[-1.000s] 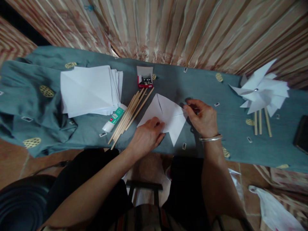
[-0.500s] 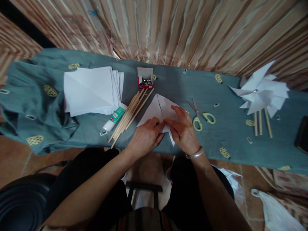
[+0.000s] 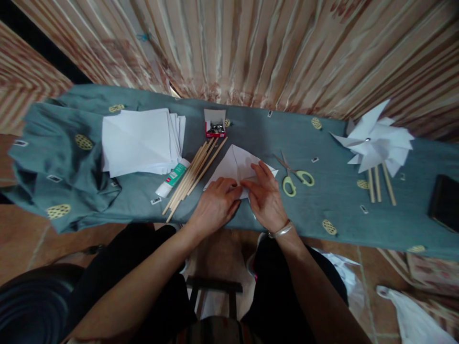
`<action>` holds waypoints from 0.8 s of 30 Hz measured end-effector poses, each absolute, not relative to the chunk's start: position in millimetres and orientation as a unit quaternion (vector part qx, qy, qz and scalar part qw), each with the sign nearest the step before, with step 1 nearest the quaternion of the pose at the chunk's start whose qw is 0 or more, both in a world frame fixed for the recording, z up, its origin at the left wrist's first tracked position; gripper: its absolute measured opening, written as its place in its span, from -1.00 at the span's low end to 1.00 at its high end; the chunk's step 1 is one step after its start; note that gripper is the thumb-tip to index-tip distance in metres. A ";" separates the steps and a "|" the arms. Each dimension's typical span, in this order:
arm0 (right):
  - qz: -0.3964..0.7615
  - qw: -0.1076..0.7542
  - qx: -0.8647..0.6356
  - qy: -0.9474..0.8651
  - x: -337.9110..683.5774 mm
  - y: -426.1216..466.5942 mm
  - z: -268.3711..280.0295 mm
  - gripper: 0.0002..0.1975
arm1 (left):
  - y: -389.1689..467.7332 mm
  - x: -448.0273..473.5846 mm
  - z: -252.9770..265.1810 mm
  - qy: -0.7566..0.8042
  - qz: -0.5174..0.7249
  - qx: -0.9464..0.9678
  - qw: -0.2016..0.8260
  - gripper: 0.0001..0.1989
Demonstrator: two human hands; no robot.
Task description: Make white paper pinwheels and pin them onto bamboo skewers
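Observation:
A white sheet of paper (image 3: 231, 162), cut along lines toward its middle, lies on the cloth-covered table in front of me. My left hand (image 3: 217, 203) is closed at its near left side, thumb and curled fingers gripping the paper close to the centre. From the right, my right hand (image 3: 267, 198) holds it too, with thumb and index finger at the centre and the other fingers lying over the right part. The two hands' fingertips almost meet there and hide the middle of the sheet. Scissors (image 3: 292, 176) with green handles lie open just right of the paper.
Left of the paper lie wooden sticks (image 3: 193, 177), a glue tube (image 3: 172, 177) and a stack of white paper (image 3: 138, 143). Behind them stands a small open box (image 3: 215, 125) of metal pins. Paper pinwheels (image 3: 376, 141) on sticks and a dark object (image 3: 444, 203) are at right.
The view has shifted a little. My right hand has moved slightly inward over the paper, covering more of its near flap. The left hand keeps its grip near the centre.

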State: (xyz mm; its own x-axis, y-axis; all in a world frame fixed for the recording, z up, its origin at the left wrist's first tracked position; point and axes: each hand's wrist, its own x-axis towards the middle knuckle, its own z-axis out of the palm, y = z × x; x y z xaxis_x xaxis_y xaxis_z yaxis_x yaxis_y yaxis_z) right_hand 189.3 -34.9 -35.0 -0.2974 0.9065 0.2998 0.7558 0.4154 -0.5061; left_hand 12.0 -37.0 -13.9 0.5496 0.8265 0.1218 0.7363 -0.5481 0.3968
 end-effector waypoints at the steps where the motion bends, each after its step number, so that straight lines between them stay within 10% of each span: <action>1: 0.152 0.292 -0.520 -0.789 191.6 -34.0 -34.0 -0.67 | -37.0 12.4 -13.7 0.451 0.147 0.868 0.149 -0.77; 10: 0.190 0.400 -0.549 -0.709 209.1 -9.6 -27.7 -0.67 | -40.3 13.8 -12.2 0.455 0.144 0.869 0.130 -0.76; 24: 0.167 0.149 -0.545 -0.808 189.0 81.2 -13.1 -0.49 | -43.5 11.4 -17.1 0.408 0.161 0.892 0.114 -0.69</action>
